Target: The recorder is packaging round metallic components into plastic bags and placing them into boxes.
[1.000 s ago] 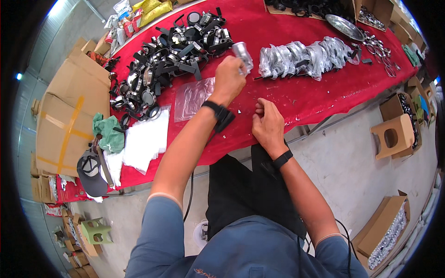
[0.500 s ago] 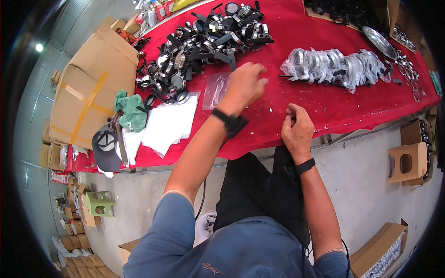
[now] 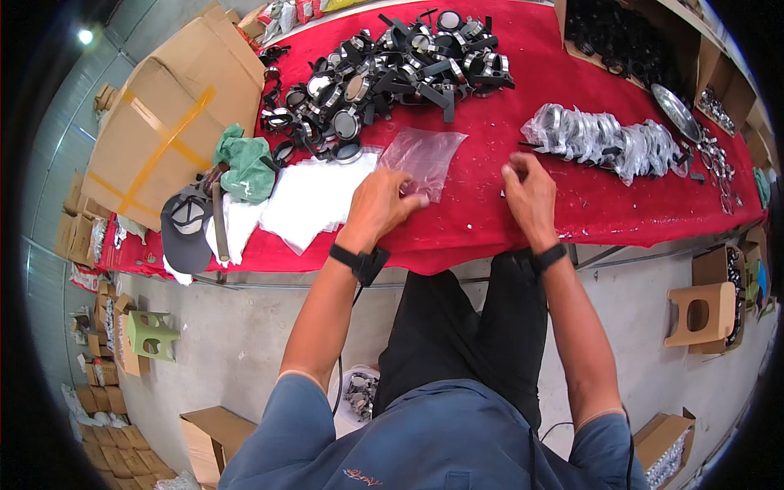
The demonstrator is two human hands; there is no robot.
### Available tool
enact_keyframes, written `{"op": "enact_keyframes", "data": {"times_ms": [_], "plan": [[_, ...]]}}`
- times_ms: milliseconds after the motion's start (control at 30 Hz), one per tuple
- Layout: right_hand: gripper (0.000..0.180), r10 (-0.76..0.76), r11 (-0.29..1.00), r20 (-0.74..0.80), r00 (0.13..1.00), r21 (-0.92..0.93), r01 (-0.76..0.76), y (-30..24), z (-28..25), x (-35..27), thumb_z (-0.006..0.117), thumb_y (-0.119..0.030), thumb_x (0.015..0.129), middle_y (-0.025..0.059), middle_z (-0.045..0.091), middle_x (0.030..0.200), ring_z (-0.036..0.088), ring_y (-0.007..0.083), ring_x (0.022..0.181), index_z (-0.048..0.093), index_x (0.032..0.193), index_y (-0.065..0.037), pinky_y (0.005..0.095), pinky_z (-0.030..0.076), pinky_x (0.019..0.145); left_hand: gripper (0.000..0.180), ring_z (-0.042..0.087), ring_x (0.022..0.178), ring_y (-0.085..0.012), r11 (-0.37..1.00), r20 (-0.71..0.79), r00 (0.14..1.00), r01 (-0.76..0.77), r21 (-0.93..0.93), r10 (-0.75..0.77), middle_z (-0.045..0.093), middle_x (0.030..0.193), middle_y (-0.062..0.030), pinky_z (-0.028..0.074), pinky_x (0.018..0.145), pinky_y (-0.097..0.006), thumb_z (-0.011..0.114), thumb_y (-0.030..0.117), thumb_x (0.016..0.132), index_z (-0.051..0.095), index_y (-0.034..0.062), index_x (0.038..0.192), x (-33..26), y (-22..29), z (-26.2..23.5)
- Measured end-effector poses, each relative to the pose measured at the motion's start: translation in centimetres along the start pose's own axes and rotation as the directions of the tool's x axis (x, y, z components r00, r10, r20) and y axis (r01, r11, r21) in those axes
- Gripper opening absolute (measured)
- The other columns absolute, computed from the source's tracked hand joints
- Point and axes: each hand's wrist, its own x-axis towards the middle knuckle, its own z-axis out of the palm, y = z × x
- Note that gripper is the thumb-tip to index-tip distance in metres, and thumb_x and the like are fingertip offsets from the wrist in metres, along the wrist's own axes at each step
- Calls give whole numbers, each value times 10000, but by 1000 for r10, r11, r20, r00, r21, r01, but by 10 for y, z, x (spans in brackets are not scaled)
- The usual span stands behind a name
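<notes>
My left hand (image 3: 377,208) is above the near left corner of a clear plastic bag (image 3: 433,155) lying on the red cloth. Its thumb and fingers are apart, with nothing seen between them; whether it touches the bag I cannot tell. Left of it lies a stack of white sheets or flat bags (image 3: 306,200). My right hand (image 3: 532,200) hovers over the cloth with loosely curled fingers, a gap by the thumb, and no object visible in it. Beyond the bag rises a heap of round metal-rimmed pieces with black straps (image 3: 392,73). Similar-looking pieces in clear wrapping (image 3: 604,139) form a row at the right.
A large cardboard box (image 3: 175,114), a green cloth or bag (image 3: 243,167), a grey cap (image 3: 186,229) and a hammer-like tool with a wooden handle (image 3: 219,220) are at the left. A metal dish (image 3: 676,113) and open boxes of parts (image 3: 625,45) stand far right. The red table's front edge (image 3: 457,260) runs before me.
My left hand has drawn back toward me and left, uncovering more of the plastic bag. My right hand has shifted slightly farther over the cloth. The whole view has turned a little.
</notes>
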Motion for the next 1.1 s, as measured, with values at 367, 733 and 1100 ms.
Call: {"op": "enact_keyframes", "data": {"times_ms": [367, 733, 1100], "plan": [[395, 293, 814, 452, 843, 345, -468, -23, 108, 146, 695, -299, 978, 271, 775, 1081, 735, 443, 1063, 733, 1168, 46, 494, 563, 972, 347, 683, 1158, -342, 970, -227, 964, 85, -227, -138, 757, 1220, -157, 524, 1064, -453, 873, 251, 850, 801, 22, 1100, -67, -38, 11], [235, -485, 608, 367, 794, -511, 608, -79, 138, 156, 848, -290, 844, 158, 784, 954, 727, 365, 949, 776, 887, -70, 502, 558, 840, 390, 693, 947, -439, 962, -260, 933, 270, 41, -251, 689, 1027, -230, 560, 822, -507, 810, 275, 901, 760, -13, 1158, -17, -54, 1], [360, -53, 938, 446, 894, -285, 197, -82, 98, 176, 824, -347, 861, 234, 778, 1009, 755, 419, 971, 783, 955, -2, 505, 578, 888, 229, 752, 925, -396, 910, -49, 922, 370, -188, -385, 770, 976, -234, 582, 854, -443, 826, 191, 839, 776, 8, 970, 5, -70, 3]]}}
